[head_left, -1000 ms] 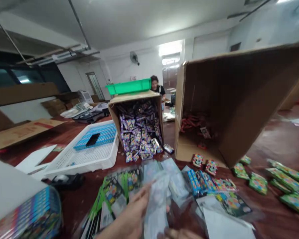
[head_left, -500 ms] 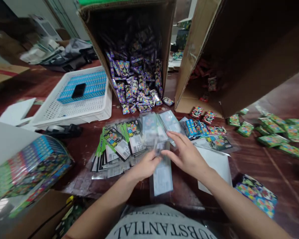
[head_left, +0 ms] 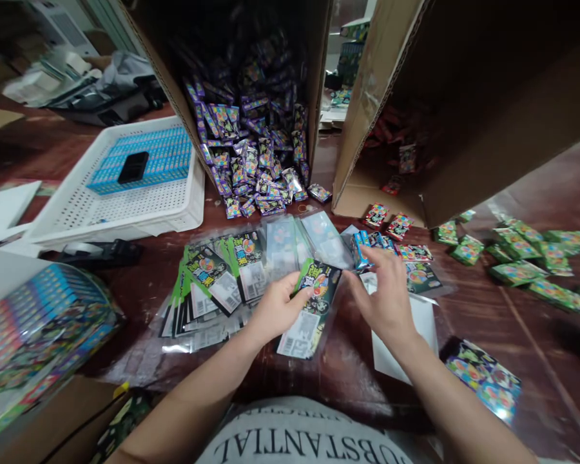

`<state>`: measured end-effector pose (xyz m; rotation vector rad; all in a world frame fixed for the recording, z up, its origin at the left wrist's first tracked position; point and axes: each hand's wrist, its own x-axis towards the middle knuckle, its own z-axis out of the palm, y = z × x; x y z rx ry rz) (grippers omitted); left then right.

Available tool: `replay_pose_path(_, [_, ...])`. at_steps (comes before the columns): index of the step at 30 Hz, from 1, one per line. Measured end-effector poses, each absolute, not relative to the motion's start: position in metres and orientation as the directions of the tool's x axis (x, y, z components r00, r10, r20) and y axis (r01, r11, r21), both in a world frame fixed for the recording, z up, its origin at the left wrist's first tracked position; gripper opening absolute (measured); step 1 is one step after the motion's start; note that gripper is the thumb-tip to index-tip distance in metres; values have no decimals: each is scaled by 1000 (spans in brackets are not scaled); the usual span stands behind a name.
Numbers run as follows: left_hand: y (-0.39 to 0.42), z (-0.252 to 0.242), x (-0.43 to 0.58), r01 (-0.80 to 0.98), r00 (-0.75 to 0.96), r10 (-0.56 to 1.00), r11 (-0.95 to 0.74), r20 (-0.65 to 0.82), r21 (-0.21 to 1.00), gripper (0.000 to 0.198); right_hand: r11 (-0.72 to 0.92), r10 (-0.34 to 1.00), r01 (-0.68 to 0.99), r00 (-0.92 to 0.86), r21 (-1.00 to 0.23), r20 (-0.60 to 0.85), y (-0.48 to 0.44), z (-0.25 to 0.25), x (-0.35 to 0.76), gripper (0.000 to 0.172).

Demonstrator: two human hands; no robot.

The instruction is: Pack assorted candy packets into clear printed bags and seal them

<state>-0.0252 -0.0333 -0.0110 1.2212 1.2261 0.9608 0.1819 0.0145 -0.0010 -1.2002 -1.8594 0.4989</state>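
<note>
My left hand (head_left: 281, 308) pinches a printed plastic pouch (head_left: 314, 299) between thumb and fingers. The pouch is black and green with colourful round pictures above a pale label. To its right, my right hand (head_left: 384, 296) has thumb and fingers apart, the thumb close to the pouch's edge. Its fingertips are at several small blue packets (head_left: 360, 248); whether they touch them I cannot tell. Left of my left hand lies a fanned pile of similar pouches (head_left: 212, 277). Pale, clear-fronted pouches (head_left: 280, 241) lie just beyond my hands.
A carton (head_left: 321, 96) spills purple packets (head_left: 265, 154); another carton (head_left: 381, 84) beside it holds red ones. Green packets (head_left: 517, 245) are scattered right. A white basket (head_left: 174, 216) holds blue boxes and a phone (head_left: 133, 167). Nearby are a tape dispenser (head_left: 101, 251) and white paper (head_left: 423, 328).
The pouch in my left hand now shows its printed black-and-green front. My right hand has moved right, away from my left hand, to the blue packets. The view has shifted slightly.
</note>
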Motion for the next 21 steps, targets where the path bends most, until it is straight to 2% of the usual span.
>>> replay_pose_path(2, [-37,-7,-25,249,142,982,85,-123,965,33,581,807,629,-363,-516,467,12,1,178,34])
replay_pose_path(4, [-40,-1,-24,359,169,979,42,-110,932,29,632,775,614,-492,-473,397,10,3,174,26])
replay_pose_path(7, [-42,4,-27,417,166,977,55,-136,907,25,582,802,613,-539,-534,256,10,11,172,14])
replay_pose_path(9, [-44,5,-31,381,192,966,90,-174,920,25,549,783,592,-611,-590,115,13,22,176,15])
replay_pose_path(11, [-47,6,-37,261,294,928,154,-230,953,29,542,661,492,-750,-681,-16,20,35,183,21])
replay_pose_path(12, [-48,6,-40,197,368,889,211,-271,958,38,535,570,417,-820,-735,-50,24,41,187,22])
replay_pose_path(14, [-52,6,-45,124,462,814,333,-351,935,56,500,409,274,-911,-821,-54,30,50,193,21])
replay_pose_path(15, [-53,5,-47,115,456,804,371,-381,922,56,488,394,241,-918,-839,-34,32,50,195,22])
replay_pose_path(16, [-53,4,-48,111,407,823,385,-395,916,50,484,455,247,-891,-840,-1,32,48,194,23])
replay_pose_path(17, [-52,2,-48,103,318,866,373,-386,922,41,471,576,282,-816,-836,49,31,42,191,24])
replay_pose_path(19, [-47,-5,-46,80,99,943,312,-319,947,31,362,837,347,-529,-865,137,22,24,179,27])
replay_pose_path(21, [-43,-13,-42,65,-67,963,265,-260,962,33,179,958,337,-274,-924,85,8,1,162,42])
